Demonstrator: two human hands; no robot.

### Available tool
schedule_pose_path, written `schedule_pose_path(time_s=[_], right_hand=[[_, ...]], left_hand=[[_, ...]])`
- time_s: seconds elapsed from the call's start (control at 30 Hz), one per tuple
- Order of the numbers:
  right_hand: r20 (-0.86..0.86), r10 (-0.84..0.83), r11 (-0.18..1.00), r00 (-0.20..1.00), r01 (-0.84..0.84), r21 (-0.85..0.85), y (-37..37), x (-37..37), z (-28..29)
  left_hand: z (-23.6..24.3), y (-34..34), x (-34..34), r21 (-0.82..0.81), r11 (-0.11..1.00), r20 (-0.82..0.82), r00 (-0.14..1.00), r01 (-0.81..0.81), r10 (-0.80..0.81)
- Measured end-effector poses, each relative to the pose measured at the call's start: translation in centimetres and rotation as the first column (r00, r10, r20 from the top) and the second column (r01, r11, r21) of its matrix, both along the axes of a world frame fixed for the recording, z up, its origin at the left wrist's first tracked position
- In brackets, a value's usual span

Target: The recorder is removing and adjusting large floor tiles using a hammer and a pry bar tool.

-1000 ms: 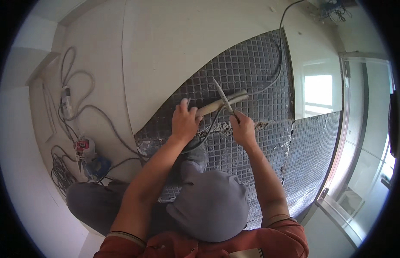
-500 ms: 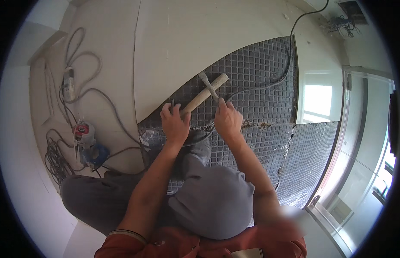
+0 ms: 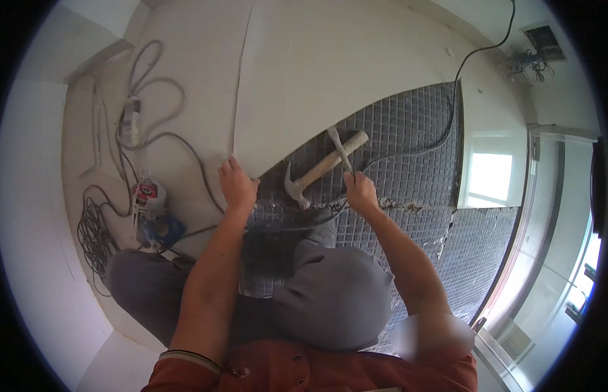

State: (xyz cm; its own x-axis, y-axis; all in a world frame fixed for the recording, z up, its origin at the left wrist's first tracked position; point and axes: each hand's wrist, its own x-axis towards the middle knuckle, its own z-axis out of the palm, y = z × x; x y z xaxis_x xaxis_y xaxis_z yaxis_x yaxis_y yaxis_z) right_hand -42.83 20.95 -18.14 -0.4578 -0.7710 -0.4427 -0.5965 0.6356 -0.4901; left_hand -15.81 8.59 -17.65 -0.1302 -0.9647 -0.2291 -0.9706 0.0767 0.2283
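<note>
A claw hammer (image 3: 330,163) with a wooden handle lies on the dark gridded surface. My right hand (image 3: 362,194) is closed around the near end of a flat metal chisel (image 3: 341,147), whose blade crosses over the hammer's handle and points toward the curved edge of the large beige panel (image 3: 304,72). Left of the hammer head, my left hand (image 3: 237,186) rests at the panel's near left corner. Its fingers reach along the seam, the thumb is apart, and I see nothing in it.
A dark cable (image 3: 415,150) runs across the gridded surface. At the left stand a red, white and blue power tool (image 3: 153,209), coiled cord (image 3: 96,228) and a pale cylindrical tool (image 3: 131,121). A glossy tile (image 3: 490,173) lies at the right, near a door frame (image 3: 529,189).
My left hand has moved left, from beside the hammer to the panel's corner, uncovering the hammer head. My right hand still holds the chisel across the handle. The whole view has shifted slightly.
</note>
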Motion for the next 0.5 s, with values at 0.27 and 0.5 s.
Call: schedule_pose_path(time_s=[0.27,0.5], right_hand=[[-0.034,-0.021,1.0,0.999,0.022,0.015,0.7,0.7,-0.3],[-0.038,-0.035,0.999,0.999,0.035,-0.022,0.7,0.9,-0.7]], left_hand=[[-0.4,-1.1,0.9,0.071,0.997,0.011,1.0,-0.009,0.008],[-0.4,-0.8,2.0,0.015,0.999,-0.036,0.999,0.039,-0.039]])
